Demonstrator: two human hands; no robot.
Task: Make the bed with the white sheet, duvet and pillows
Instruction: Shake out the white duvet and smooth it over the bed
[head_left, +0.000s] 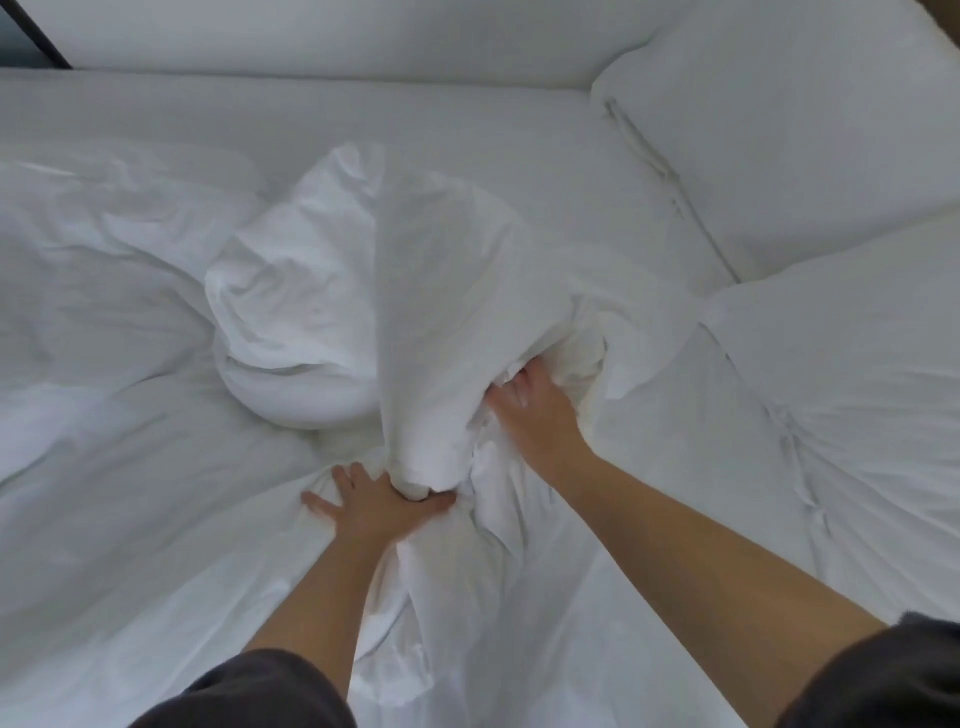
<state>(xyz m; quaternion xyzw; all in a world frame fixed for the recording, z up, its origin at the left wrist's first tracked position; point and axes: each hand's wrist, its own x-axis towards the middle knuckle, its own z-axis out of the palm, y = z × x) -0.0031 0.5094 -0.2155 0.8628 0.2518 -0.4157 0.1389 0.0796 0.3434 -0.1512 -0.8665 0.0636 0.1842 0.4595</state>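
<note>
A bunched white duvet (332, 291) lies in a heap in the middle of the bed, over the white sheet (415, 114). My left hand (363, 501) has its fingers spread on the fabric, with the thumb hooked round a gathered fold at the foot of the heap. My right hand (535, 410) reaches into the crumpled folds on the heap's right side; its fingertips are hidden in the cloth. Two white pillows lie to the right, one (779, 135) at the far corner and one (852, 395) nearer me.
A white padded headboard or wall panel (311, 31) runs along the far side of the bed. A dark frame edge (36, 36) shows at the top left corner. More rumpled white bedding (93, 270) spreads over the bed's left half.
</note>
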